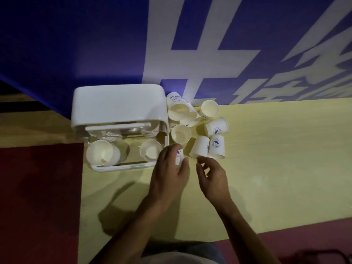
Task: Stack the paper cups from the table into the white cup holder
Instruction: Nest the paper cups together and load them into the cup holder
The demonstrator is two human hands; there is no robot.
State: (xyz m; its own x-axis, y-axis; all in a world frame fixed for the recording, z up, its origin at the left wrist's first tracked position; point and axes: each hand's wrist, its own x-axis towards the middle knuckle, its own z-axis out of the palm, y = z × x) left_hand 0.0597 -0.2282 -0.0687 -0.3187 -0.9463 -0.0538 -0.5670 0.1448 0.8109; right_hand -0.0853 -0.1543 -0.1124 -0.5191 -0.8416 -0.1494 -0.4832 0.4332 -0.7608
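The white cup holder (118, 103) stands at the table's left edge with its lid raised. In its open front tray sit a paper cup at the left (102, 153) and another at the right (150, 150). Several white paper cups with blue logos lie scattered to the holder's right, some upright (180, 133), some upside down (200, 146). My left hand (168, 175) is closed around one small paper cup (179, 156) just right of the tray. My right hand (212, 177) hovers open beside it, its fingertips close to an upside-down cup (216, 146).
The yellow table (276, 159) runs to the right and towards me. A blue wall with large white characters (190, 54) rises right behind the cups. Dark red floor (38, 197) lies past the table's left edge.
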